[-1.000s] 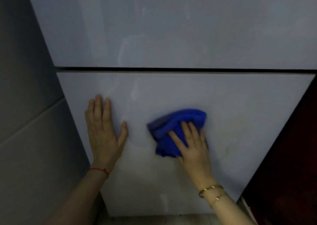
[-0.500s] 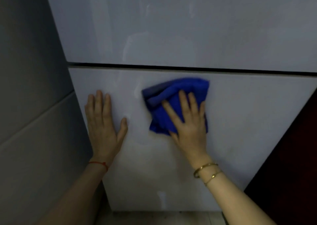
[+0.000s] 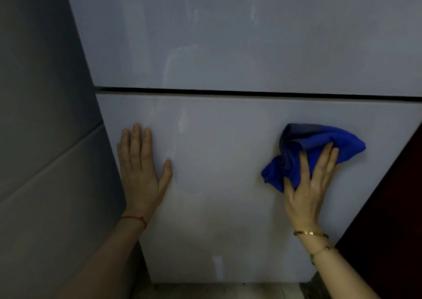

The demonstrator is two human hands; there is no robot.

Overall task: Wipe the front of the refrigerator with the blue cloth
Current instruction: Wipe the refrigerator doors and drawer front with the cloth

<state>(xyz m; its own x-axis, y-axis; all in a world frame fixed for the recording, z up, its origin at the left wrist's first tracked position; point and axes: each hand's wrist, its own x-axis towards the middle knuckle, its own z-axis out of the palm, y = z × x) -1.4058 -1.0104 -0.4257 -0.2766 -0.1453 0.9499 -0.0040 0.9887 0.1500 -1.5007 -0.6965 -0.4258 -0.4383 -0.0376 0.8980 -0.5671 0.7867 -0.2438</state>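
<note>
Head view, the only one: looking down at the refrigerator point(image 3: 228, 184) front, pale glossy panels. A dark horizontal seam point(image 3: 251, 92) splits the upper door from the lower door point(image 3: 217, 218).

Blue cloth point(image 3: 317, 143) is bunched up, flat against the lower door, right side, below the seam and near the door's right edge. Right hand point(image 3: 308, 184) lies on top of it, fingers straight and spread, palm pressing the cloth to the panel. No curl round the fabric, so it's a flat press, not a pinch. Cloth sits mostly under and above the fingers: bulk sticks out past the fingertips toward upper right, and a smaller lobe sticks out left of the hand by the thumb. Heel of the palm is off the cloth, on or just over bare door; can't tell which.

Left hand point(image 3: 141, 171) is flat on the lower door near its left edge, fingers straight and together, thumb out to the right, holding nothing. Well apart from the cloth.

Red string point(image 3: 134, 218) on the left wrist, gold bracelets point(image 3: 311, 233) on the right wrist.

Grey wall point(image 3: 45, 139) left of the fridge, dark reddish surface point(image 3: 392, 207) right of it. Strip of floor point(image 3: 217, 290) below the door. Faint streaks and smudges on both doors.
</note>
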